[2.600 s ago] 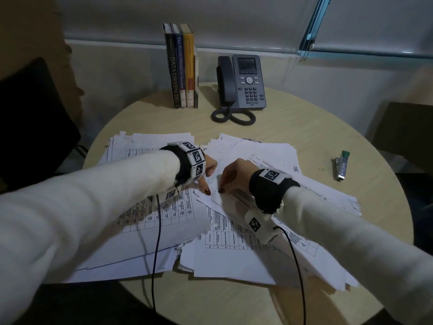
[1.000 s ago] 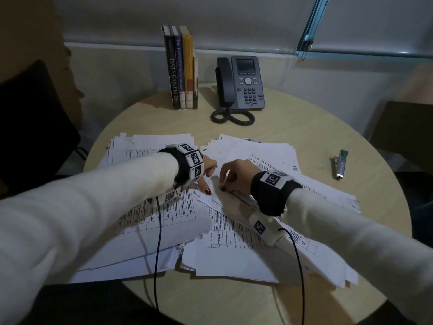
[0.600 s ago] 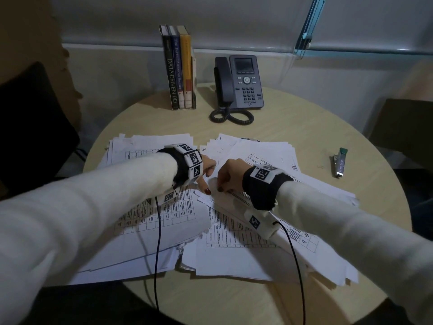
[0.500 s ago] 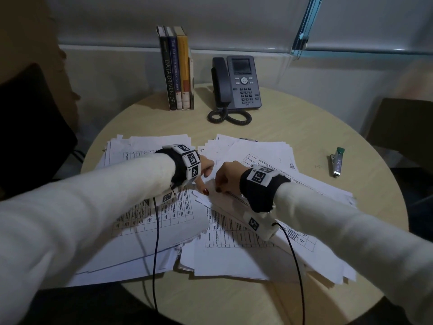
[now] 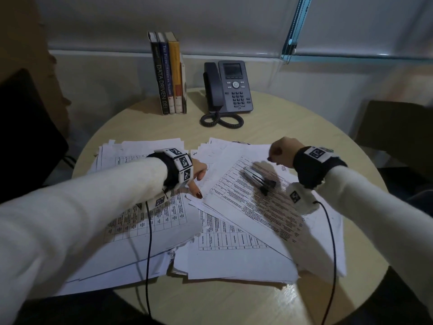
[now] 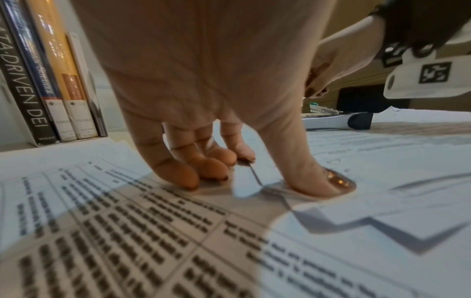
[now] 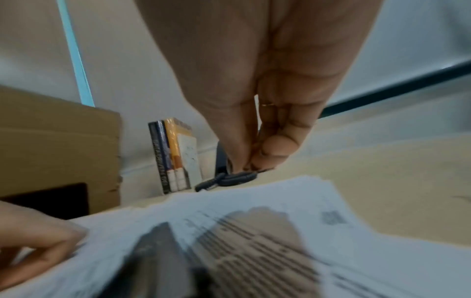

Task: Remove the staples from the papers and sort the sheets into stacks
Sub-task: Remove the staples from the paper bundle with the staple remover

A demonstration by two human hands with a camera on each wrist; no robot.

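Head view: left hand (image 5: 195,175) pins the corner of the white printed table sheets (image 5: 253,207) on the round beige table (image 5: 293,127); right hand (image 5: 281,150) is raised, fingers curled.

Left wrist view: straight fingertips (image 6: 188,177) press paper.

Right wrist view: fingertips (image 7: 272,149) pinched together; a staple between them cannot be confirmed.

Judged step: staple extraction; next, discard and separate sheets.

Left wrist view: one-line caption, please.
Left hand presses fingertips on printed sheets beside standing books.
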